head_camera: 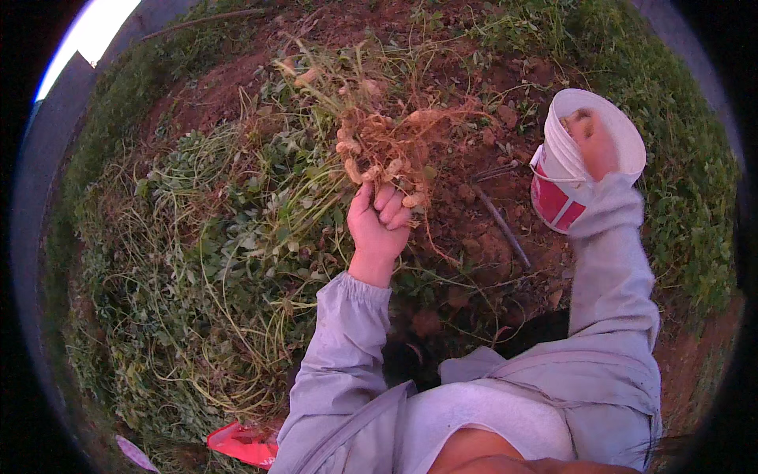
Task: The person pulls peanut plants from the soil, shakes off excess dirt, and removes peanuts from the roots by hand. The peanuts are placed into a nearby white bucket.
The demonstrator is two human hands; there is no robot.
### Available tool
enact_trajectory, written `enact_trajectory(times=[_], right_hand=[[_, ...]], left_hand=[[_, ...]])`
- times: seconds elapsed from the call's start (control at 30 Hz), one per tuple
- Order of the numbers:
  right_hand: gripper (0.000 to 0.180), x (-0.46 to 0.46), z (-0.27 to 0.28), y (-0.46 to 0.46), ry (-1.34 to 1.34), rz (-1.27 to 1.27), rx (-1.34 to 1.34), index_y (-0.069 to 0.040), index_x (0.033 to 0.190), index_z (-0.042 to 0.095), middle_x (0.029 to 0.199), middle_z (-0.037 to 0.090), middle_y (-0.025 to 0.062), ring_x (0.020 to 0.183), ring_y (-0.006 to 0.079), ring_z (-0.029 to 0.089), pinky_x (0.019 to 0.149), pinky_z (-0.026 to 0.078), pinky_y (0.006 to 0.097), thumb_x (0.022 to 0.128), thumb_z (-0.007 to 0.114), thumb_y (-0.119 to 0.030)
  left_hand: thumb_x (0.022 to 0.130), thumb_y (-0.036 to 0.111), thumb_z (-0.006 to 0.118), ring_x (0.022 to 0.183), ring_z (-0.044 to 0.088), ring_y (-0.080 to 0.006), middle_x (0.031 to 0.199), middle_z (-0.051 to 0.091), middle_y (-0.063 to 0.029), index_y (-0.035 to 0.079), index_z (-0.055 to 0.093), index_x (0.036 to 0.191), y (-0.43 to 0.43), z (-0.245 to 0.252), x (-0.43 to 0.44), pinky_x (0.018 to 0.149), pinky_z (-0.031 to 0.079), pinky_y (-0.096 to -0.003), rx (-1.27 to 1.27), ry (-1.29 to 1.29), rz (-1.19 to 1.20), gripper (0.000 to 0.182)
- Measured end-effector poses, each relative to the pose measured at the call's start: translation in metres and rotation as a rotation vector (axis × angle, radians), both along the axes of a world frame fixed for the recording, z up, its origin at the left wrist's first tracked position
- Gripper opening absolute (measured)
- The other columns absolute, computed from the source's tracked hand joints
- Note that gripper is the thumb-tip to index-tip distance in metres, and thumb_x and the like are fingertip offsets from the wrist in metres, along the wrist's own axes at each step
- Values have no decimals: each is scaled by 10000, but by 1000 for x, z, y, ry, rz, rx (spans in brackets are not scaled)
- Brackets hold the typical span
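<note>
My left hand (379, 228) grips an uprooted peanut plant (379, 127) by its lower part. Several pale peanut pods (352, 170) hang among its reddish, soil-stained roots, close to my fingers. On the right, my right hand (597, 145) reaches down into a white plastic bucket (556, 145) with a red printed band and a wire handle. The fingers look curled against the inside of the bucket, and whether they hold anything cannot be made out. The bucket leans towards me on the ground.
Pulled plants with green leaves and stems (225, 249) lie heaped on the left. A thin metal rod-like tool (502, 225) rests on the reddish soil (474, 260) between plant and bucket. A red plastic bag (246, 444) lies at lower left. Green growth (681, 195) borders the right.
</note>
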State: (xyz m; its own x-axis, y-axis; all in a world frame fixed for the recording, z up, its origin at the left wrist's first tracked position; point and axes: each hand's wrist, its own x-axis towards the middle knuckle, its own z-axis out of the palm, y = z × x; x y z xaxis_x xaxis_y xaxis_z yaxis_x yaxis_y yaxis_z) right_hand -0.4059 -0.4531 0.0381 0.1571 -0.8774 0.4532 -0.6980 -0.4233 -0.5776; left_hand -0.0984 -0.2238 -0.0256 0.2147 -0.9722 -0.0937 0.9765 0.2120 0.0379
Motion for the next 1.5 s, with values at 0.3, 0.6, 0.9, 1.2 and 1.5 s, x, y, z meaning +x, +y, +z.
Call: enact_trajectory(times=[0.3, 0.6, 0.9, 1.2, 1.5], right_hand=[[305, 91, -1, 119, 105, 889, -38, -91, 1028, 626, 938, 595, 82, 891, 266, 587, 761, 485, 329, 747, 697, -183], [313, 144, -27, 135, 523, 834, 35, -64, 856, 604, 817, 613, 143, 760, 332, 613, 629, 487, 428, 740, 654, -351], [287, 111, -30, 160, 350, 1353, 749, -17, 838, 645, 692, 638, 111, 636, 201, 621, 612, 485, 338, 735, 670, -284], [212, 137, 0, 158, -103, 996, 406, -70, 965, 587, 717, 564, 58, 669, 184, 612, 563, 487, 331, 806, 595, -212], [291, 173, -8, 133, 612, 689, -75, -71, 875, 553, 752, 643, 142, 692, 333, 637, 585, 505, 436, 807, 587, -351]], left_hand=[[963, 274, 404, 470, 262, -71, 614, 316, 53, 153, 431, 859, -12, -19, -11, 403, 218, -224, 62, -62, -14, 162], [945, 248, 429, 435, 255, -77, 570, 292, 54, 143, 374, 740, -13, -16, -26, 372, 197, -223, 241, -223, -23, 236], [914, 175, 452, 431, 252, -79, 550, 285, 57, 172, 366, 688, -15, -21, -21, 364, 164, -236, 389, -228, -68, 242], [927, 201, 439, 425, 255, -80, 549, 303, 51, 131, 459, 750, -27, -41, -35, 375, 187, -235, 395, -338, 11, 192], [919, 279, 475, 455, 299, -58, 602, 452, 61, 164, 525, 806, -20, -42, -37, 400, 189, -206, 220, -308, -54, 169]])
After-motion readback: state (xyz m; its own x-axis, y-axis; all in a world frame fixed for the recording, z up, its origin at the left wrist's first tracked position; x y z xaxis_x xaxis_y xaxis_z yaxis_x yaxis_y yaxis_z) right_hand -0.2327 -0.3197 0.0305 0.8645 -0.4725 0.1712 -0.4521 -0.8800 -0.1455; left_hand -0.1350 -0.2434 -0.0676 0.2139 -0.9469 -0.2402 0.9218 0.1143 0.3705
